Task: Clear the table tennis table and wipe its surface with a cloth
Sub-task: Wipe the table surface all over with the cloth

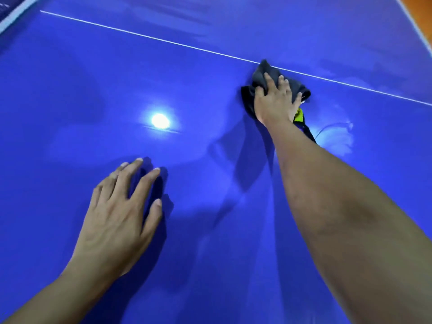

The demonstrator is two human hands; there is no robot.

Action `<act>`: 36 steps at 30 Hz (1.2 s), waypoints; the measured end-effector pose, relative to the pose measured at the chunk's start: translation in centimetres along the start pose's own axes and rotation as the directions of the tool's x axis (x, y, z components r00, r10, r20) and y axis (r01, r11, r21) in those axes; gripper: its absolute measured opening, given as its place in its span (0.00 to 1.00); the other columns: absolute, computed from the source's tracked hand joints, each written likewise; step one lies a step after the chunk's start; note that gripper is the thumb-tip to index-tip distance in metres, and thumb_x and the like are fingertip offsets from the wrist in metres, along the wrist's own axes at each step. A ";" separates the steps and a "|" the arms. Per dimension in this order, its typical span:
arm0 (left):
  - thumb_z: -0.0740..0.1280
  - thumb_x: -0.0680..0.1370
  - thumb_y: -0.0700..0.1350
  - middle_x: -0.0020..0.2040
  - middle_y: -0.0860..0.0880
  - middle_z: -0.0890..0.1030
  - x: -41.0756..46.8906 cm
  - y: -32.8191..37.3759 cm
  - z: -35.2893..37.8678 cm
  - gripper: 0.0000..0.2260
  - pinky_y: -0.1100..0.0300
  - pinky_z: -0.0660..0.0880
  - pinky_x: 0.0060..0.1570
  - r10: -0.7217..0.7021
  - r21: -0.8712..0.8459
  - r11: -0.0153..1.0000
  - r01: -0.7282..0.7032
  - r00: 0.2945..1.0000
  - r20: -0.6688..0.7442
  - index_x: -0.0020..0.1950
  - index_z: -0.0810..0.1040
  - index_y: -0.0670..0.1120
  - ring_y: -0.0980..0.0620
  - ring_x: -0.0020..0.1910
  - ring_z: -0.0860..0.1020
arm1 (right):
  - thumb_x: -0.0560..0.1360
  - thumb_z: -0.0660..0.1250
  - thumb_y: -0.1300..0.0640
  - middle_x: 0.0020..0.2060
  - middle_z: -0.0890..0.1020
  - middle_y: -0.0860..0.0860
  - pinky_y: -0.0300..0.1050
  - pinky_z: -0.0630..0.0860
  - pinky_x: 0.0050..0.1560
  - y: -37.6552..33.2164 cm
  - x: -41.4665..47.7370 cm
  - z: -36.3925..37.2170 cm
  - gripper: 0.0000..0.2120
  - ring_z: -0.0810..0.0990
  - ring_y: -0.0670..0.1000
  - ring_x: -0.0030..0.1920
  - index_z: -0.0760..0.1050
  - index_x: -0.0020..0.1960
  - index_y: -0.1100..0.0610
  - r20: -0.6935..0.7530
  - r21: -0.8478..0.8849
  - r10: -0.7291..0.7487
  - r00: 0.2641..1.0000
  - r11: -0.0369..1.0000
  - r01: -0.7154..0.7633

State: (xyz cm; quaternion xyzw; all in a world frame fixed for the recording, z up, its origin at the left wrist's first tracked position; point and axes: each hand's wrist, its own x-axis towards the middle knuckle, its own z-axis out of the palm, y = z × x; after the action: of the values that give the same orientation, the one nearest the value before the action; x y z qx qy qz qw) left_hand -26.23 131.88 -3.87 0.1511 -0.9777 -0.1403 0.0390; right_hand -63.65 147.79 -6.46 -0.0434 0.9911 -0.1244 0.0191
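The crumpled dark grey cloth (261,72) lies far out on the glossy blue tabletop (70,90), touching its thin white line (140,33). The right hand (274,101) presses it down, fingers (284,81) spread rather than curled round it. The left hand (117,213) rests flat and empty, nearer the near edge. Most of the tabletop lies to the cloth's left, so the next sweep probably runs that way.

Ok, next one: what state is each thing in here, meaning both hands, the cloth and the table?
left hand: flat on the table, fingers spread, holding nothing.
right hand: arm stretched out, pressing down on the cloth, fingers spread.
cloth: dark grey, bunched up, its far end over the white line.
table: blue, glossy, pale smears right of the right arm.
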 end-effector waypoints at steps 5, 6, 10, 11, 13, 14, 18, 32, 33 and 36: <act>0.54 0.80 0.52 0.74 0.43 0.70 -4.3 -0.1 0.3 0.24 0.39 0.68 0.67 -0.044 -0.065 0.997 0.045 0.999 0.009 0.71 0.74 0.43 0.37 0.72 0.69 | 0.83 0.48 0.43 0.83 0.52 0.50 0.62 0.36 0.80 -0.4 -4.1 0.0 0.27 0.48 0.49 0.83 0.54 0.82 0.40 0.018 -0.006 -0.039 0.999 0.999 0.039; 0.54 0.80 0.52 0.74 0.44 0.70 -4.9 -0.3 0.0 0.24 0.39 0.68 0.68 -0.054 -0.066 0.996 0.055 0.998 0.018 0.71 0.74 0.43 0.37 0.73 0.69 | 0.83 0.48 0.43 0.83 0.52 0.50 0.62 0.36 0.80 -0.7 -5.6 0.1 0.27 0.48 0.49 0.83 0.55 0.82 0.40 0.019 0.001 -0.071 0.997 0.997 0.071; 0.55 0.81 0.50 0.74 0.43 0.70 -7.2 -1.2 -0.9 0.22 0.41 0.68 0.68 -0.033 -0.029 0.999 0.034 0.999 0.012 0.71 0.73 0.43 0.38 0.73 0.68 | 0.82 0.49 0.42 0.83 0.54 0.51 0.62 0.38 0.80 -1.2 -13.3 0.8 0.28 0.50 0.50 0.83 0.55 0.82 0.39 0.010 -0.018 -0.193 0.981 0.981 0.193; 0.55 0.81 0.50 0.74 0.43 0.70 -8.0 -1.3 -1.1 0.22 0.41 0.67 0.68 -0.025 -0.027 0.999 0.026 1.000 0.012 0.71 0.73 0.43 0.38 0.73 0.68 | 0.82 0.49 0.42 0.83 0.54 0.51 0.62 0.38 0.80 -1.3 -15.2 1.0 0.28 0.50 0.50 0.83 0.55 0.82 0.39 0.009 -0.024 -0.206 0.978 0.978 0.206; 0.56 0.81 0.49 0.74 0.43 0.70 -9.7 -2.0 -1.3 0.22 0.42 0.67 0.69 -0.020 -0.034 0.999 0.020 1.000 0.018 0.72 0.73 0.43 0.39 0.74 0.67 | 0.82 0.49 0.42 0.83 0.54 0.50 0.62 0.38 0.80 -1.6 -19.1 1.4 0.27 0.50 0.50 0.82 0.54 0.82 0.39 0.011 -0.032 -0.218 0.976 0.975 0.219; 0.57 0.81 0.49 0.75 0.43 0.70 -10.7 -2.3 -1.3 0.21 0.42 0.66 0.69 -0.017 -0.035 0.999 0.018 1.000 0.022 0.72 0.73 0.43 0.39 0.74 0.67 | 0.82 0.50 0.42 0.83 0.54 0.50 0.62 0.38 0.80 -1.8 -21.0 1.6 0.27 0.51 0.50 0.82 0.55 0.82 0.39 0.008 -0.032 -0.219 0.976 0.975 0.220; 0.57 0.80 0.48 0.76 0.43 0.68 -15.9 -4.4 -1.8 0.21 0.43 0.65 0.71 -0.030 -0.051 0.998 0.031 0.999 0.020 0.73 0.72 0.44 0.40 0.75 0.66 | 0.83 0.52 0.42 0.83 0.55 0.51 0.62 0.39 0.80 -2.8 -29.0 2.1 0.27 0.52 0.50 0.82 0.56 0.82 0.40 -0.026 -0.016 -0.201 0.979 0.980 0.200; 0.56 0.79 0.51 0.76 0.43 0.65 -35.3 -25.6 -9.6 0.24 0.40 0.67 0.67 -0.343 -0.160 0.929 0.333 0.938 -0.042 0.74 0.68 0.47 0.39 0.72 0.68 | 0.83 0.53 0.43 0.83 0.53 0.53 0.65 0.39 0.79 -15.6 -42.7 4.2 0.28 0.48 0.51 0.83 0.57 0.82 0.43 -0.015 0.030 0.151 0.988 0.988 -0.151; 0.57 0.79 0.51 0.76 0.45 0.64 -36.2 -26.5 -9.6 0.23 0.41 0.69 0.67 -0.317 -0.189 0.933 0.305 0.948 -0.038 0.74 0.68 0.47 0.40 0.72 0.68 | 0.83 0.54 0.43 0.83 0.54 0.53 0.64 0.39 0.80 -18.4 -43.9 5.3 0.28 0.50 0.52 0.83 0.58 0.82 0.44 -0.020 0.016 0.077 0.997 0.997 -0.077; 0.56 0.80 0.50 0.75 0.45 0.66 -37.9 -28.4 -9.5 0.23 0.44 0.66 0.71 -0.259 -0.235 0.942 0.241 0.965 -0.046 0.74 0.68 0.46 0.44 0.75 0.66 | 0.82 0.56 0.43 0.82 0.57 0.53 0.62 0.40 0.80 -27.2 -48.9 8.1 0.28 0.53 0.51 0.82 0.60 0.81 0.42 -0.018 0.001 -0.191 0.981 0.982 0.191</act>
State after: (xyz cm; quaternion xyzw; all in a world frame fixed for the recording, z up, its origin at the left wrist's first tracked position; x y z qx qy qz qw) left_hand 19.01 115.06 -4.19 0.2739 -0.9259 -0.2490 0.0753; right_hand -12.35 124.02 -6.24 -0.1370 0.9823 -0.1276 -0.0016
